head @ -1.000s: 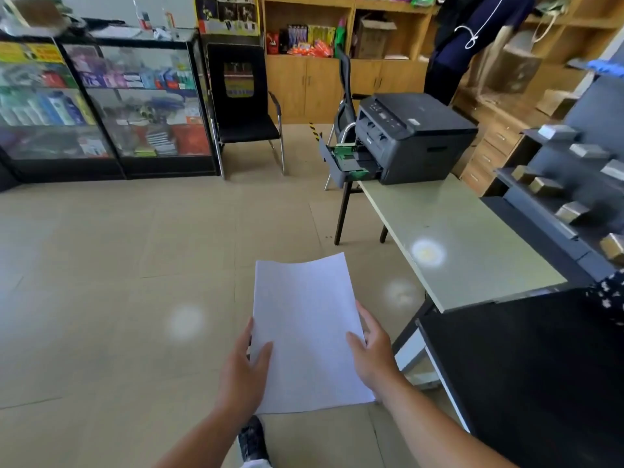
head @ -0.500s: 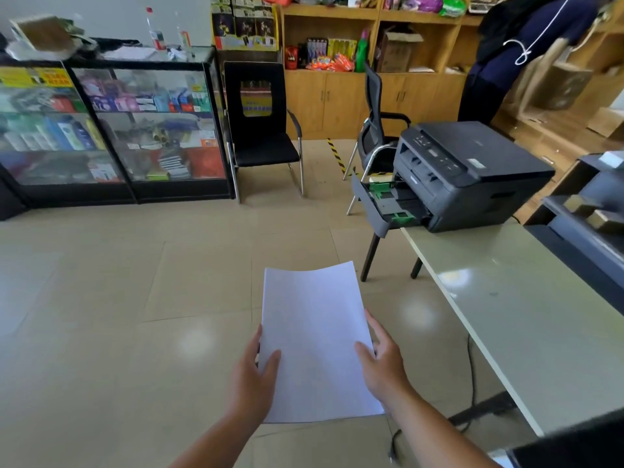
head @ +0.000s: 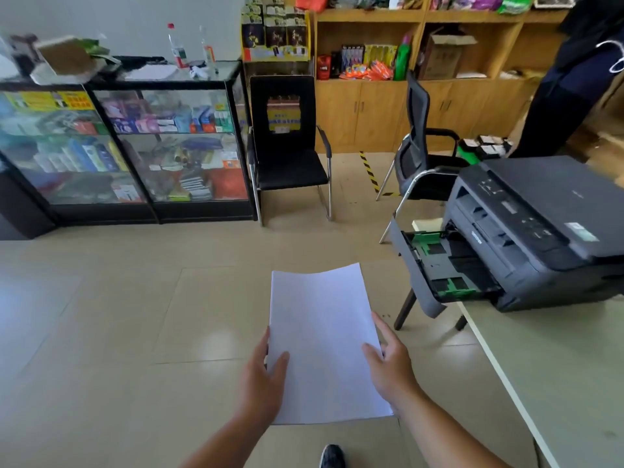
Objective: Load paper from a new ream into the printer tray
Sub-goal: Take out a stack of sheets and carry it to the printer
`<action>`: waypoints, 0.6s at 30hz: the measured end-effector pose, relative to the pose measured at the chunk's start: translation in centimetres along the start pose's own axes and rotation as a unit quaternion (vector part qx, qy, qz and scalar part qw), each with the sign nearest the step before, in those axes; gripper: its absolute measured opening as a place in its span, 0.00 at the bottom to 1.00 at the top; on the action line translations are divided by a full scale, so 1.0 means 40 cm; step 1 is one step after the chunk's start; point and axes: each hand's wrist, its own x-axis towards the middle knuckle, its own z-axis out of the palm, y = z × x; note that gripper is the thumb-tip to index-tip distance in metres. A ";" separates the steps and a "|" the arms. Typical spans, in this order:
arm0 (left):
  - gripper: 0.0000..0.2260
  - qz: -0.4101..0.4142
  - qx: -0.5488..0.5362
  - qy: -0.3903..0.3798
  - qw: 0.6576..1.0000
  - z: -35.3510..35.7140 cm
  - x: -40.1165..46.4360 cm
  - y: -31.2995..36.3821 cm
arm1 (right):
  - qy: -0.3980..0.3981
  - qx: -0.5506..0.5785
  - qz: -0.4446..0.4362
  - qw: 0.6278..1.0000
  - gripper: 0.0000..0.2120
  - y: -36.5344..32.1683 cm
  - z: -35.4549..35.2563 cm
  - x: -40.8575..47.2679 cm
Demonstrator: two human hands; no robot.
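We hold a white paper stack (head: 324,342) out in front of us over the tiled floor (head: 118,315), one hand on each long edge. Our left hand (head: 261,383) has its grip closed on the left edge, thumb lying on top of the sheets and the other fingers hidden beneath. Our right hand (head: 391,364) grips the right edge the same way, thumb on the top sheet, fingers curled along the side. The far end of the paper bows up slightly. Taking the printer (head: 537,231) as our landmark: it sits at the near corner of the pale desk (head: 557,366), and its tray (head: 439,265) is pulled out toward the paper, overhanging the desk edge, with green guides showing inside. The paper is left of the tray and nearer to us, apart from it. Behind the printer stands a mesh chair (head: 422,153); further left of it are a black chair (head: 287,143) and a glass cabinet (head: 125,146). A shoe (head: 332,456) shows below the paper.
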 end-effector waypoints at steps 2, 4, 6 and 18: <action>0.25 0.004 -0.010 0.002 1.000 0.025 0.071 0.051 | 0.001 0.008 0.001 1.000 0.28 -0.055 -0.013 0.074; 0.25 0.010 -0.009 0.005 1.000 0.050 0.140 0.095 | -0.004 0.010 -0.005 1.000 0.28 -0.090 -0.022 0.157; 0.26 0.010 -0.001 0.004 1.000 0.071 0.209 0.125 | -0.012 0.014 -0.004 1.000 0.29 -0.102 -0.025 0.235; 0.24 0.050 0.017 -0.128 0.990 0.249 0.567 0.289 | 0.097 0.046 0.011 0.994 0.28 -0.169 -0.108 0.530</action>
